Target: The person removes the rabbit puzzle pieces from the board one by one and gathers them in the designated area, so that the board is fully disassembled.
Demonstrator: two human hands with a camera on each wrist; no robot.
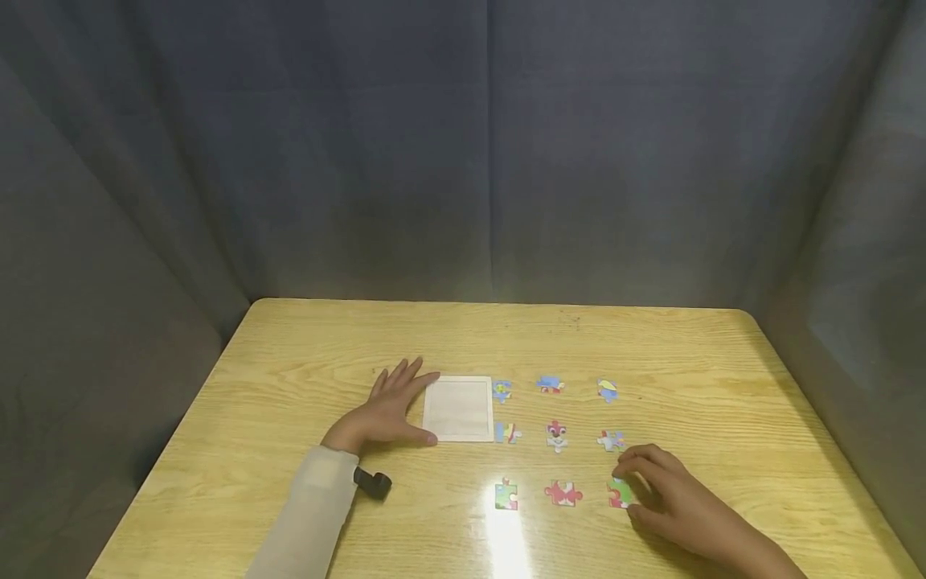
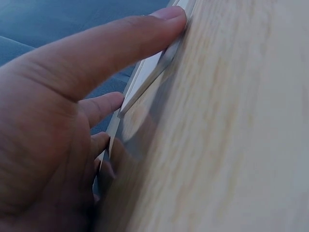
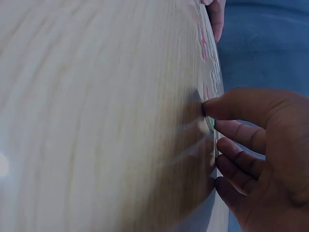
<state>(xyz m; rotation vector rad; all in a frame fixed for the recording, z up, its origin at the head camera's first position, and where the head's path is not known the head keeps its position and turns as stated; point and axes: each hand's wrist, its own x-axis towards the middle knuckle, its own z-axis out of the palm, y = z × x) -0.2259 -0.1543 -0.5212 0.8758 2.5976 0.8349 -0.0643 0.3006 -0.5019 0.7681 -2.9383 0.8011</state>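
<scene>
My left hand [image 1: 387,414] lies at the left side of a white square puzzle frame [image 1: 466,439]. Its fingers are spread, with the index fingertip at the upper left corner and the thumb along the lower left one. In the left wrist view the thumb rests on the edge of the frame [image 2: 153,72]. At the lower right of the puzzle pieces, my right hand [image 1: 669,498] pinches a green and red puzzle piece [image 1: 618,492] between thumb and index finger. Part of that piece [image 3: 211,123] shows low against the table in the right wrist view.
Several loose puzzle pieces lie in rows right of the frame, among them a pink one [image 1: 563,493], one with an animal face [image 1: 556,435] and a blue and yellow one [image 1: 608,390]. Dark curtains [image 1: 362,161] surround the wooden table [image 1: 325,338].
</scene>
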